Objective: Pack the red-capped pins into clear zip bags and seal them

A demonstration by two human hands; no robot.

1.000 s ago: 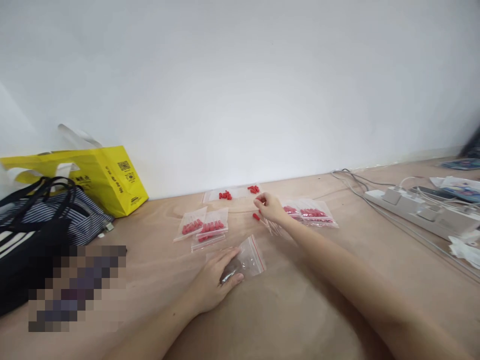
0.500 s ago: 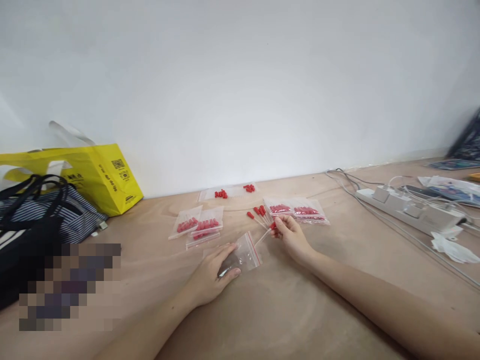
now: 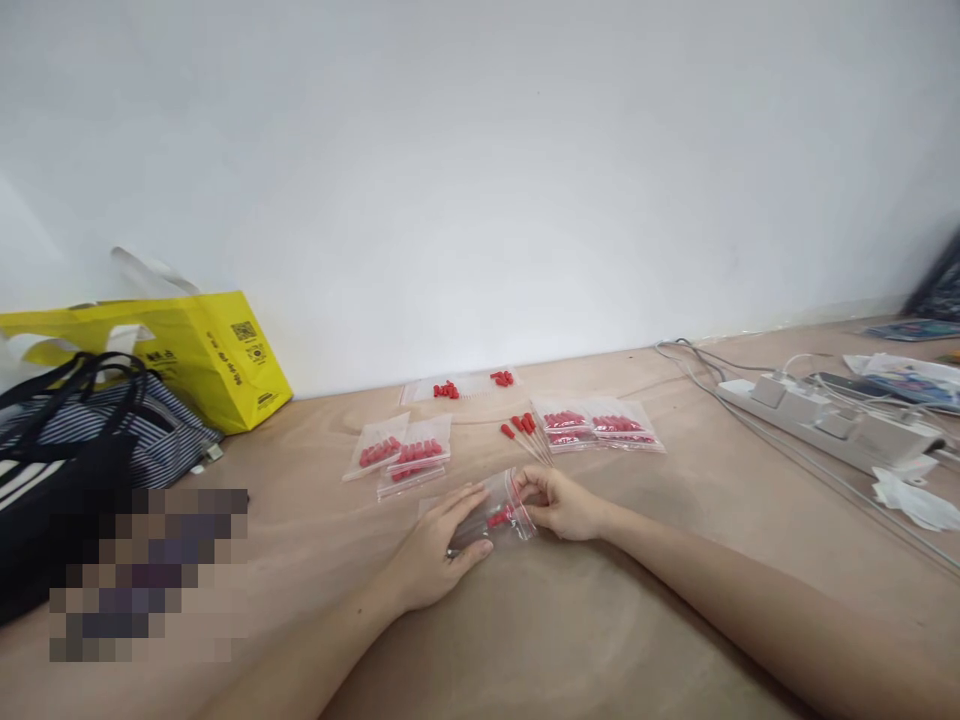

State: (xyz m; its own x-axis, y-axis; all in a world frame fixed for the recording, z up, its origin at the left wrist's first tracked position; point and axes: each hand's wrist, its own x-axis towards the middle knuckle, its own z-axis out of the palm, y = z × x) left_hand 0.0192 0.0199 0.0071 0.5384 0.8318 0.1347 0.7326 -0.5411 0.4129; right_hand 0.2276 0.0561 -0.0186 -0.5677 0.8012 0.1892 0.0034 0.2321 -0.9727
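My left hand (image 3: 442, 545) holds a clear zip bag (image 3: 480, 495) against the table, fingers lying over it and thumb at its near edge. At the bag's mouth, my right hand (image 3: 559, 503) has its fingers closed around a dropper. Inside the bag, close to those fingertips, shows a red rubber bulb (image 3: 499, 517); its thin stem is hard to make out. Just beyond the right hand lie several loose droppers (image 3: 525, 430) with red bulbs and thin clear stems, fanned on the table.
Filled zip bags (image 3: 409, 450) lie left of centre, with more filled bags (image 3: 600, 425) to the right. Further red bulbs (image 3: 446, 390) lie by the wall. A power strip (image 3: 817, 420) with cables stands right; a yellow bag (image 3: 225, 360) and dark bags stand left.
My right hand has moved left and towards me, bringing the dropper from outside into the bag's mouth. The mouth has lifted a little. My left hand stays on the bag.
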